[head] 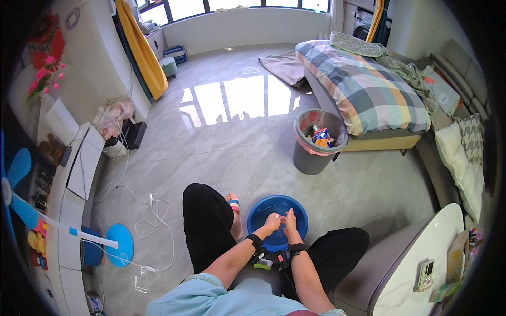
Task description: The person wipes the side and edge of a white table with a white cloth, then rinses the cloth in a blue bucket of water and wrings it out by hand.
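Observation:
A blue plastic basin with water in it stands on the floor between my knees. Over it, my left hand and my right hand meet, the fingers of one touching the other. Something small and whitish shows at the left fingers; whether it is a ring or a held thing cannot be told. Dark straps with small devices sit on both wrists. Below the basin, near my lap, lies a green and white object, perhaps a sponge, partly hidden by the wrist devices.
A grey bin with a pink liner holds wrappers beyond the basin. White cables lie on the floor at left, by the blue base of a fan. A marble-topped table with a phone is at right.

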A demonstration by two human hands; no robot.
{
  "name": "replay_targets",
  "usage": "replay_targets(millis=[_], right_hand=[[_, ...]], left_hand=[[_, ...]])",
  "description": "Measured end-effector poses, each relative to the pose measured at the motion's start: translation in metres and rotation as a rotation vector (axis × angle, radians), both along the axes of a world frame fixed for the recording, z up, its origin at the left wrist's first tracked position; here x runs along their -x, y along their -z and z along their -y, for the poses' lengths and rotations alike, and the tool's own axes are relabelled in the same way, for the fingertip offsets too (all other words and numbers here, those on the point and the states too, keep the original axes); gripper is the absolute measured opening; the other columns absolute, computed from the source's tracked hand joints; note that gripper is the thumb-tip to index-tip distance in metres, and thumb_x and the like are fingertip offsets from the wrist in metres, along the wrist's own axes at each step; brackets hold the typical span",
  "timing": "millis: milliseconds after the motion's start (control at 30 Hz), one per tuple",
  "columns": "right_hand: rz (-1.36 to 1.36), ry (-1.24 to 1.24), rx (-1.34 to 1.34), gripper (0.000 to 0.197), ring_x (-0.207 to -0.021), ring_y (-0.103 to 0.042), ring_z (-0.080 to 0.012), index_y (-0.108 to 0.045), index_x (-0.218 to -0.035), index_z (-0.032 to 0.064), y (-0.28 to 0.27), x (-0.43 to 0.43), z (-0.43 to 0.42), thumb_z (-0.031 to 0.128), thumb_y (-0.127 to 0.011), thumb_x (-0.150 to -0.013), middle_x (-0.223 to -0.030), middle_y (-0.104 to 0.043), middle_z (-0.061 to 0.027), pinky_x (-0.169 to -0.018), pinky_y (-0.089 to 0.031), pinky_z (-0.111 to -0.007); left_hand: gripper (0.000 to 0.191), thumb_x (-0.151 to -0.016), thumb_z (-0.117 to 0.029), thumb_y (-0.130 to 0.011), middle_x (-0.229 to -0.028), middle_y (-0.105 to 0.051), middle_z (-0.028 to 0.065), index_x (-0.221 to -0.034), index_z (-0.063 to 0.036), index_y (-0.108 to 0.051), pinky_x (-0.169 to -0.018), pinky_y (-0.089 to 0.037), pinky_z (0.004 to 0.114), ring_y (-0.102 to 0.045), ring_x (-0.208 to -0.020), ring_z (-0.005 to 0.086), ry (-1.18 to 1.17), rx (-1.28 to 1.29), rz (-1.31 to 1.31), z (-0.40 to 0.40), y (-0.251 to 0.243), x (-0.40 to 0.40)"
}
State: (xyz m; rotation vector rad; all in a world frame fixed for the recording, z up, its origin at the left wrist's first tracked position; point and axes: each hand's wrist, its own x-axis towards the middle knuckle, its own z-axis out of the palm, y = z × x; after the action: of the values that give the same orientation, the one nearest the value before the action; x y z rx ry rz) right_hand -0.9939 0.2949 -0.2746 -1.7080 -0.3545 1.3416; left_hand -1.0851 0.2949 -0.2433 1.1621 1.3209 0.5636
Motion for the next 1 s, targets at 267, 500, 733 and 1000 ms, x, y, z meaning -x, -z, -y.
replay_targets(millis=[267, 500, 733, 1000], right_hand=[[-0.089, -0.067, 0.034, 0.052, -0.075, -0.055, -0.0197, -0.051, -0.103, 0.0006, -0.035, 0.014, 0.006, 0.044, -0.028, -0.085, -0.086, -0.057, -0.0118, -0.064, -0.042, -0.033], [-0.042, -0.101, -0.013, 0.051, -0.075, -0.054, -0.0188, -0.053, -0.097, 0.0042, -0.014, 0.001, -0.001, 0.047, -0.028, -0.084, -0.085, -0.057, -0.0092, -0.057, -0.04, -0.032], [-0.047, -0.088, 0.039, 0.054, -0.073, -0.053, -0.0187, -0.052, -0.102, 0.0036, -0.027, 0.009, 0.0, 0.048, -0.027, -0.083, -0.086, -0.056, -0.0093, -0.052, -0.039, -0.032], [-0.067, -0.063, -0.007, 0.063, -0.104, -0.045, -0.0244, -0.044, -0.112, -0.0054, -0.031, 0.006, 0.01, 0.047, -0.024, -0.085, -0.111, -0.049, -0.0166, -0.086, -0.033, -0.03]], left_hand=[[0.047, -0.08, -0.038, -0.047, -0.043, -0.049, 0.0127, -0.054, -0.0006, -0.057, -0.043, -0.038, 0.031, -0.051, -0.043, 0.0198, -0.053, -0.241, -0.387, 0.001, -0.028, 0.006], [0.052, -0.084, -0.039, -0.035, -0.061, -0.058, 0.0188, -0.062, 0.0006, -0.06, -0.06, -0.047, 0.038, -0.059, -0.061, 0.0304, -0.127, -0.35, -0.32, 0.007, -0.048, -0.015], [0.053, -0.086, -0.031, -0.03, -0.064, -0.053, 0.0277, -0.061, 0.0076, -0.056, -0.063, -0.043, 0.045, -0.055, -0.067, 0.0404, -0.093, -0.331, -0.372, 0.006, -0.045, -0.01], [0.053, -0.085, -0.032, -0.031, -0.062, -0.053, 0.0276, -0.059, 0.0082, -0.055, -0.062, -0.044, 0.046, -0.054, -0.064, 0.0412, -0.109, -0.388, -0.44, 0.009, -0.034, -0.016]])
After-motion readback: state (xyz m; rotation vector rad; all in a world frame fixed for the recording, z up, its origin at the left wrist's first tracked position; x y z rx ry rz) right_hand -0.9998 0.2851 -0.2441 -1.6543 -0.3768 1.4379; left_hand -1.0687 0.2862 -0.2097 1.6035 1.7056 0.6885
